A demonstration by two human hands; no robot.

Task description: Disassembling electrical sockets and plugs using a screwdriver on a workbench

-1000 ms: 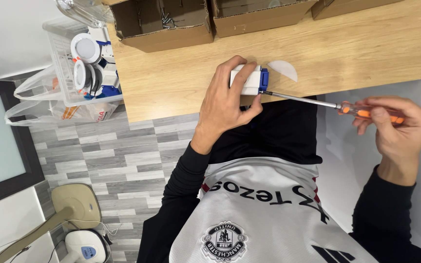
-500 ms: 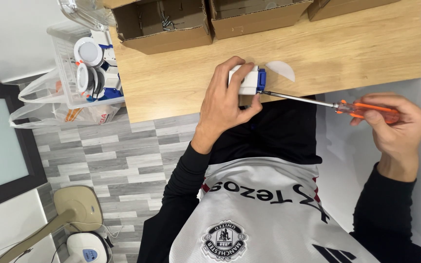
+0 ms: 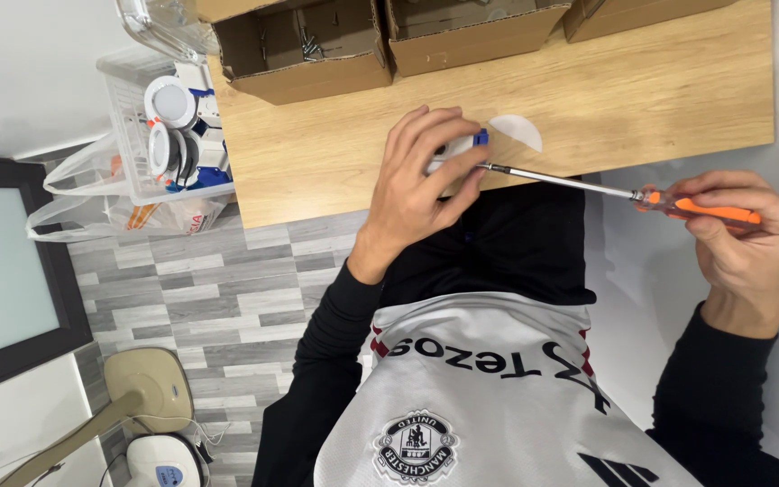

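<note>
Unmoved, screwdriver (image 3: 588, 187) gripped in right hand (image 3: 746, 230) points left into left hand (image 3: 421, 180)'s pinched fitting (image 3: 462, 144).

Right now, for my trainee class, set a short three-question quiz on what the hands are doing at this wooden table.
1. Which hand holds the orange-handled screwdriver? A: left. B: right. C: neither.
2. True or false: the screwdriver's tip meets the white and blue part gripped by the left hand.
3. Fill in: the open boxes at the far edge of the table are made of ____.
Key: 1 B, the right hand; 2 true; 3 cardboard.
</note>
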